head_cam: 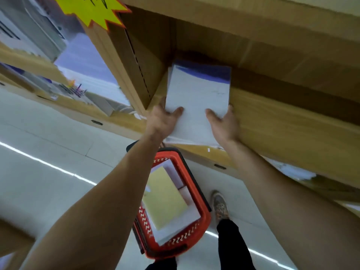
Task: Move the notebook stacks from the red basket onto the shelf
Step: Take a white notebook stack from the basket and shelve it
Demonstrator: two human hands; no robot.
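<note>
A stack of white notebooks with a blue band at its far end point(197, 96) lies on the wooden shelf point(282, 123), its near end overhanging the shelf's front edge. My left hand point(163, 118) grips its near left corner and my right hand point(224, 122) grips its near right corner, thumbs on top. Below, on the floor, stands the red basket point(196, 193). Inside it lie a yellow-covered notebook stack point(165, 197) and white ones beneath and beside it.
A cardboard divider point(136, 61) rises just left of the stack, with a yellow star-shaped price tag point(91, 10) above. Shelf board overhead. More paper goods fill the shelves to the left point(39, 36). My shoe point(220, 205) and dark trouser leg stand right of the basket.
</note>
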